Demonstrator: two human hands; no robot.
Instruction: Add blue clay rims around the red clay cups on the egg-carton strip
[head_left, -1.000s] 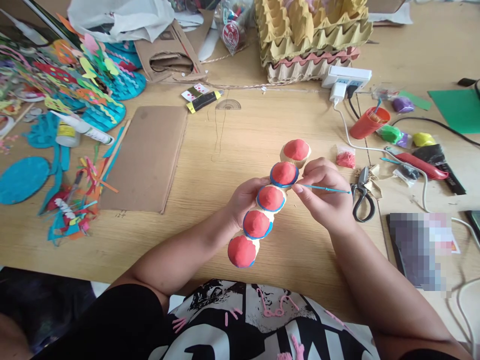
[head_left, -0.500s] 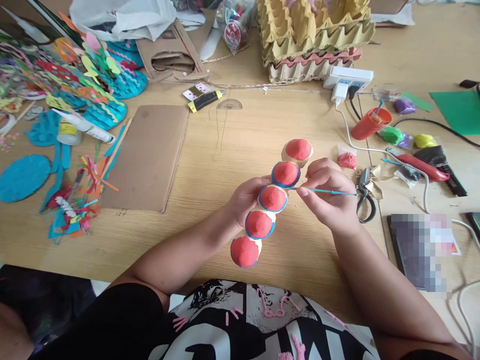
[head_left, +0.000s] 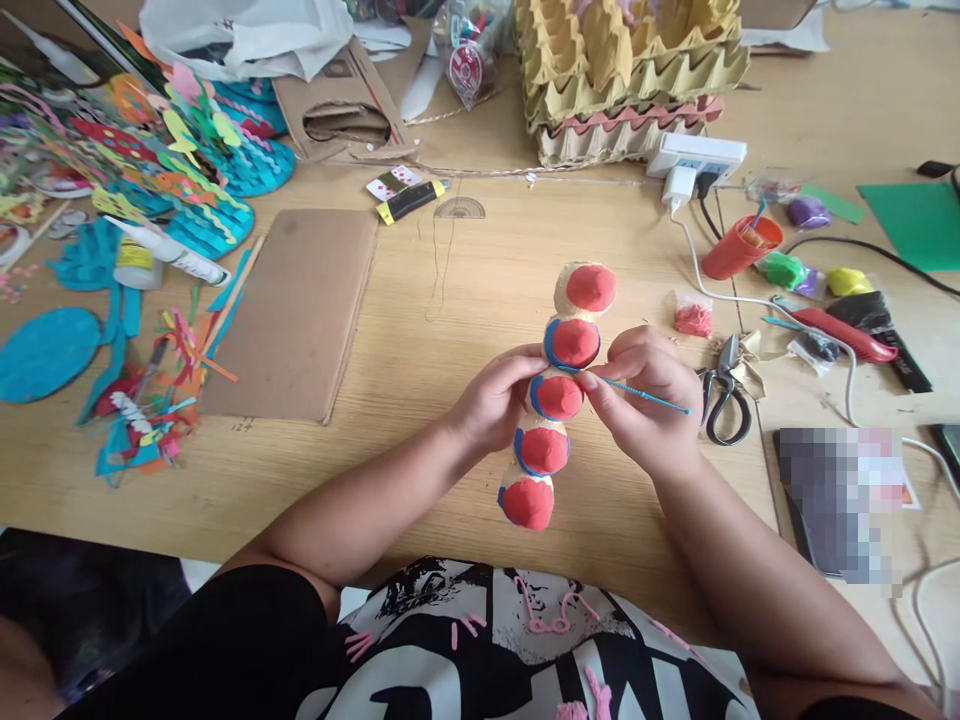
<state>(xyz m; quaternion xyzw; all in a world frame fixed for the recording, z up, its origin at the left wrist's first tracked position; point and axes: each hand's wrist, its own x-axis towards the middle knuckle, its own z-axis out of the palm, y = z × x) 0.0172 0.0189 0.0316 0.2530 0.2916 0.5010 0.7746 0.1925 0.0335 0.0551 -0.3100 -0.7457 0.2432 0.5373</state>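
My left hand [head_left: 499, 400] grips a strip of egg-carton cups [head_left: 559, 400] from its left side, above the table. Red caps cover the cups, and blue edging runs round most of them; the far-end cup shows bare pale carton beside its cap. Between thumb and fingers, my right hand [head_left: 649, 400] pinches a thin blue stick [head_left: 645, 394]. The stick's left end lies by the gap between the second and third cups, where my right fingertips touch or nearly touch the strip. Part of my left fingers is hidden behind the strip.
Scissors [head_left: 727, 395] lie just beyond my right hand. A cardboard sheet [head_left: 289, 315] rests on the left near blue craft pieces [head_left: 49, 355]. Stacked egg trays [head_left: 630, 80] and a power strip [head_left: 697, 158] stand at the back, with an orange cup [head_left: 742, 247] to the right.
The egg-carton strip has turned more upright in view, its near end swinging right and more blue showing on the left sides. The blue stick's outer end has dipped and moved left.
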